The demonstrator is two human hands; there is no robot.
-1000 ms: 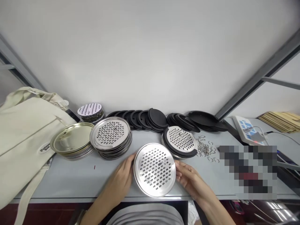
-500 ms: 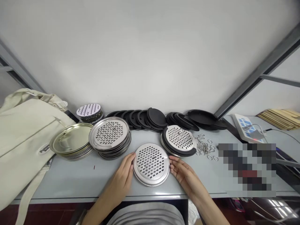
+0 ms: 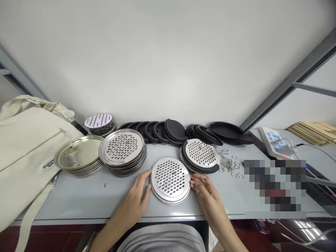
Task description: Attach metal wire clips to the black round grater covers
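Note:
A round perforated metal disc (image 3: 168, 196) lies near the table's front edge, its slotted face up, with a metal rim showing under it. My left hand (image 3: 138, 192) holds its left edge with the fingertips, the thumb a little apart from the index finger. On the opposite edge, the curled fingers of my right hand (image 3: 206, 190) rest against the rim, so the disc sits between both hands. Behind my right hand is a stack with a black ring (image 3: 187, 154) around another slotted plate (image 3: 201, 153). What lies beneath the disc is mostly hidden.
Left are gold-toned metal lids (image 3: 81, 152), slotted metal discs (image 3: 122, 147) and a cream bag (image 3: 31, 140). Black round parts (image 3: 175, 130) line the wall. Small metal rings and clips (image 3: 229, 164) lie right, near a blurred patch (image 3: 275, 189). A metal frame (image 3: 286, 80) slants at right.
My left thumb has drawn slightly off the disc's rim. The right fingers have curled in a little more. The disc stays between the hands, and the view has shifted slightly.

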